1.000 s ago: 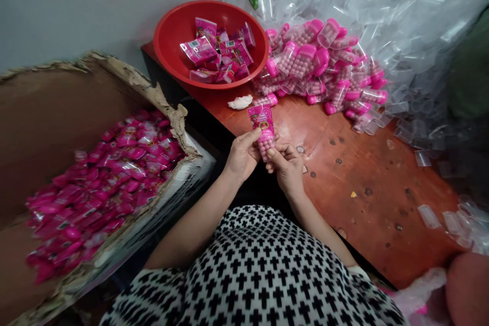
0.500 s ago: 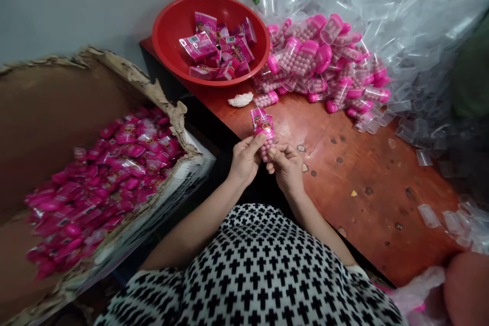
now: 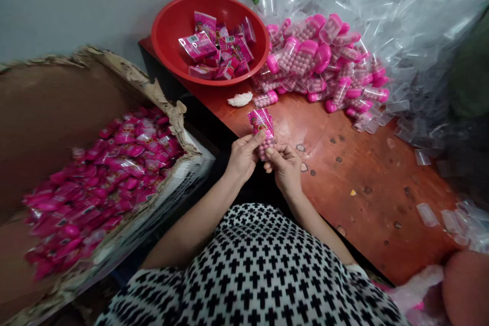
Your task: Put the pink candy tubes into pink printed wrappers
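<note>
A pink printed wrapper [image 3: 261,121] sits over the upper part of a small clear container of pink candy balls [image 3: 264,151], both held above the table's near edge. My left hand [image 3: 242,157] pinches the wrapper from the left, its thumb lying across the front. From the right, the thumb and fingers of my right hand [image 3: 287,164] close on the lower end of the container. The cap end is hidden inside the wrapper. Just beyond my hands lie one pink-capped candy container [image 3: 265,99] and a crumpled white scrap [image 3: 240,99].
A red bowl [image 3: 160,51] with pink wrappers stands on the reddish table [image 3: 336,183]. Right of it are heaped pink-capped candy containers [image 3: 305,56] and clear empty containers [image 3: 382,5]. At left, a torn cardboard box [image 3: 183,163] holds wrapped candies [image 3: 110,178].
The wrapper has shifted slightly left and its top looks broader and straighter. Both hands keep nearly the same hold. The surroundings have not changed.
</note>
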Demonstrator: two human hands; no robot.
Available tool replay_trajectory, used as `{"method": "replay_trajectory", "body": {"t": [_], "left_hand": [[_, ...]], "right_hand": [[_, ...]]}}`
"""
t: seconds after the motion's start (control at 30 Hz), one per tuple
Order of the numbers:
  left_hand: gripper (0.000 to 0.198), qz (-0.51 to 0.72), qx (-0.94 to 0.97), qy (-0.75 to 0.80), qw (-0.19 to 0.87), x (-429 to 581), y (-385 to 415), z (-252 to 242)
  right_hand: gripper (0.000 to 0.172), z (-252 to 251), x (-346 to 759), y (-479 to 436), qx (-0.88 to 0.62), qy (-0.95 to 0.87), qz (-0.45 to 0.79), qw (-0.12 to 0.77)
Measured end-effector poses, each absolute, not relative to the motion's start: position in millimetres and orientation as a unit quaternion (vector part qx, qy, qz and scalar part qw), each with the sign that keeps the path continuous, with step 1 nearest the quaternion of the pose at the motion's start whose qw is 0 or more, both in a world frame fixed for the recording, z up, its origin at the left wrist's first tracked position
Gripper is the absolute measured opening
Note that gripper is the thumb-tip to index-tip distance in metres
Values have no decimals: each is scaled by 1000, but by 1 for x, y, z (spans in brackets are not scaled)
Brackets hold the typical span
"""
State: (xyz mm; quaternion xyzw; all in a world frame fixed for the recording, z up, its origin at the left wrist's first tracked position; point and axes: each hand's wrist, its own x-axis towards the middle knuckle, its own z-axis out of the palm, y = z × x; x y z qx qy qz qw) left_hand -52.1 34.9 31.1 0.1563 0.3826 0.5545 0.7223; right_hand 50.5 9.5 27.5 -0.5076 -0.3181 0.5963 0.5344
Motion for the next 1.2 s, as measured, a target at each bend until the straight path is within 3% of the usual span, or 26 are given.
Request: {"method": "replay_trajectory", "body": {"t": [0.13, 0.37, 0.53, 0.7, 0.83, 1.0, 1.2], "left_hand": [[42, 528, 174, 352, 753, -56, 32, 29], [30, 535, 208, 401, 714, -56, 29, 29], [31, 545, 194, 384, 719, -55, 29, 34], [35, 549, 145, 388, 726, -53, 35, 32], [28, 517, 219, 429, 707, -55, 38, 34], [26, 450, 280, 415, 739, -57, 32, 40], [32, 492, 230, 390, 744, -48, 21, 41]], "right_hand": [[27, 28, 49, 10, -494, -280, 625, 536], [21, 29, 52, 8, -540, -369, 528, 541], [23, 30, 53, 11, -510, -341, 589, 526], [21, 23, 51, 4, -535, -425, 519, 513], [19, 17, 52, -1, -541, -463, 483, 509], [19, 26, 52, -3, -501, -364, 577, 533], [20, 29, 52, 5, -468, -295, 621, 556]]}}
